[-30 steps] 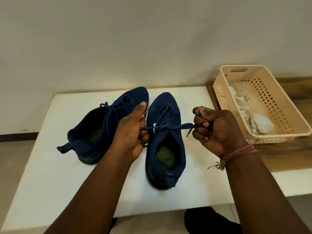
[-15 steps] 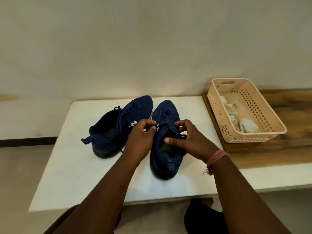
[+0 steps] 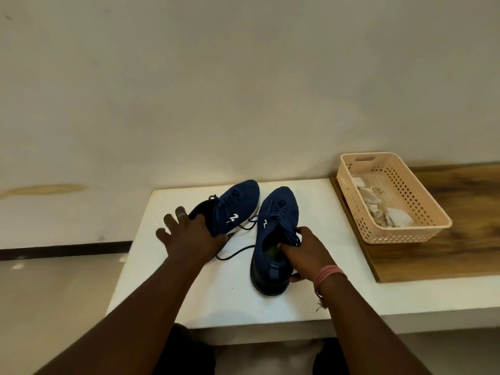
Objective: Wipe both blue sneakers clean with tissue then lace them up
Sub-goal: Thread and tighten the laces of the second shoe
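Two dark blue sneakers stand toes-away on the white table (image 3: 216,293). My left hand (image 3: 189,235) lies over the heel of the left sneaker (image 3: 238,204), with its fingers spread out to the left and its thumb against the shoe's side. My right hand (image 3: 305,253) grips the collar of the right sneaker (image 3: 278,207), fingers inside the opening and thumb outside near the heel. A loose dark lace (image 3: 235,253) trails on the table between the shoes. Crumpled tissue (image 3: 397,220) lies in the basket.
A peach plastic basket (image 3: 392,236) sits on a wooden board (image 3: 460,253) to the right of the table. A plain wall runs behind. The floor drops away left of the table edge. My dark-clothed legs show below the table's front edge.
Both hands have let go of the right sneaker's laces. My left hand moved onto the left sneaker's heel, my right hand took the right sneaker's collar. The view pulled back and up.
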